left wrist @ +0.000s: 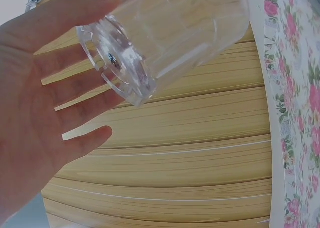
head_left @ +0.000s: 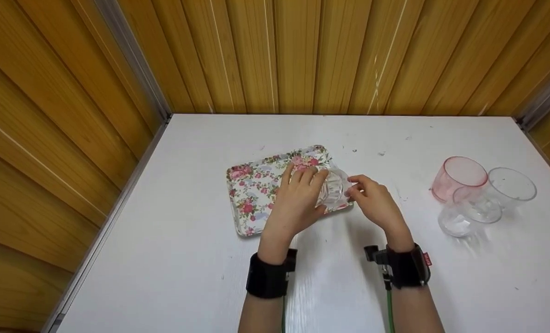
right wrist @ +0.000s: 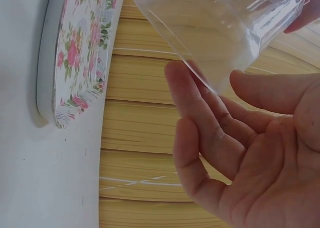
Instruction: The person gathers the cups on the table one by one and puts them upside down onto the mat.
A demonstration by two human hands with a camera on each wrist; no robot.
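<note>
Clear cup, tipped on its side, between both hands at the floral tray
From my head view, the clear cup [head_left: 334, 187] shows against the right part of the floral tray [head_left: 262, 189], left hand [head_left: 298, 196] at its base, right hand [head_left: 379, 201] at its rim; a pink tumbler [head_left: 446, 185] and two clear glasses [head_left: 515, 185] stand to the right on the white table [head_left: 187, 277]; in my left wrist view, the thumb and fingers span the base, holding it, fingers mostly straight; in my right wrist view, curled fingers and thumb meet the rim, though I cannot tell whether they grip.
</note>
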